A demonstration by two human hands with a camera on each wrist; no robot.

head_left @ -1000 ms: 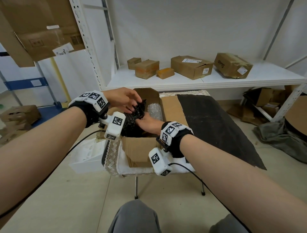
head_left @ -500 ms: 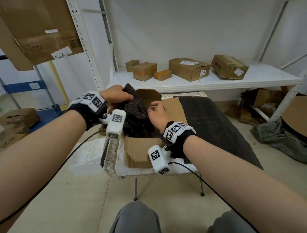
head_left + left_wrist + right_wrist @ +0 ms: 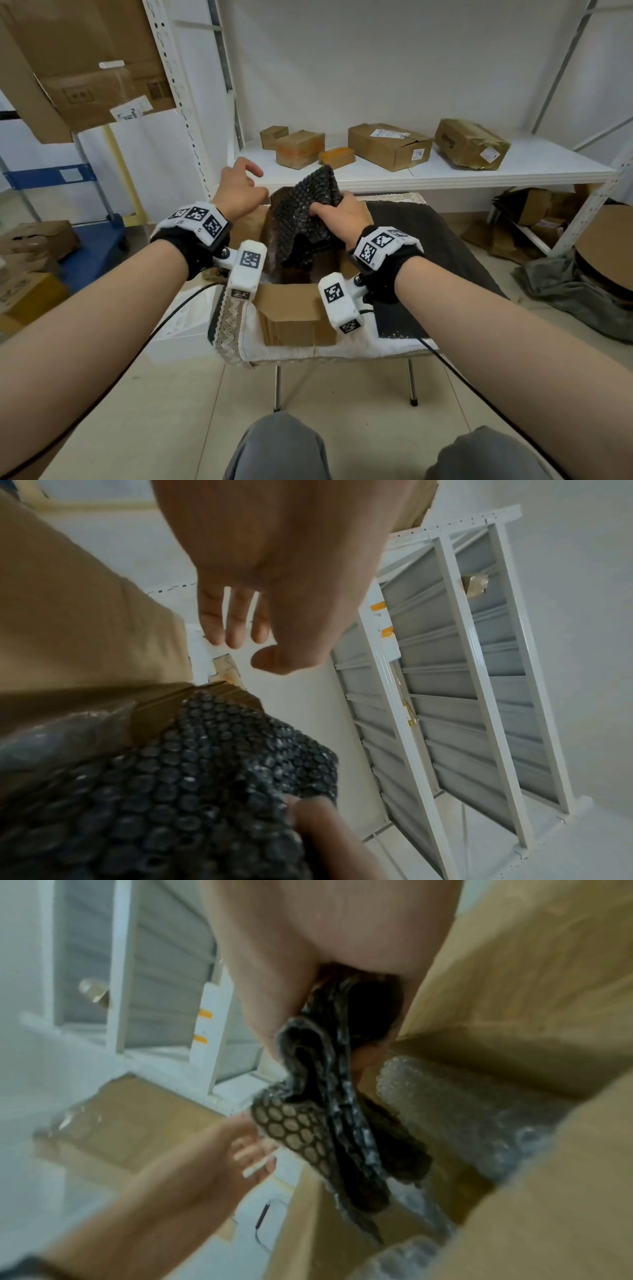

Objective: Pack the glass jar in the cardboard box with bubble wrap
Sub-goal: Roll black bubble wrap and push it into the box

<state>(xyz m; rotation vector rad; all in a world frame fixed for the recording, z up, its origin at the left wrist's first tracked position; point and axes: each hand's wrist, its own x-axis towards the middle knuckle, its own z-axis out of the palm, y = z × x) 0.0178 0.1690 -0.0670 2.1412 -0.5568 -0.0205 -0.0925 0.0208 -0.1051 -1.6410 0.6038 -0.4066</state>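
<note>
An open cardboard box [image 3: 294, 318] stands on a small cloth-covered table [image 3: 308, 353]. My right hand [image 3: 327, 207] grips a crumpled sheet of black bubble wrap [image 3: 308, 209] and holds it up over the box's opening. My left hand [image 3: 250, 181] hovers open beside the wrap, above the box's left flap, touching nothing. In the right wrist view the black bubble wrap [image 3: 308, 1123] hangs from my fist, and clear bubble wrap [image 3: 445, 1096] lies inside the box [image 3: 514, 988]. The left wrist view shows my left hand [image 3: 246, 647] with its fingers spread above the black bubble wrap [image 3: 205, 777]. No glass jar is visible.
A black mat [image 3: 428, 246] covers the right half of the table. Behind it, a white shelf [image 3: 513, 171] carries several cardboard boxes. A white foam box [image 3: 181, 325] sits on the floor at the left, with more cartons [image 3: 34, 246] beyond. My knees are below the table.
Both hands lifted the black bubble wrap up out of the box. The left hand has since let go and moved left, and the right hand alone holds the wrap raised.
</note>
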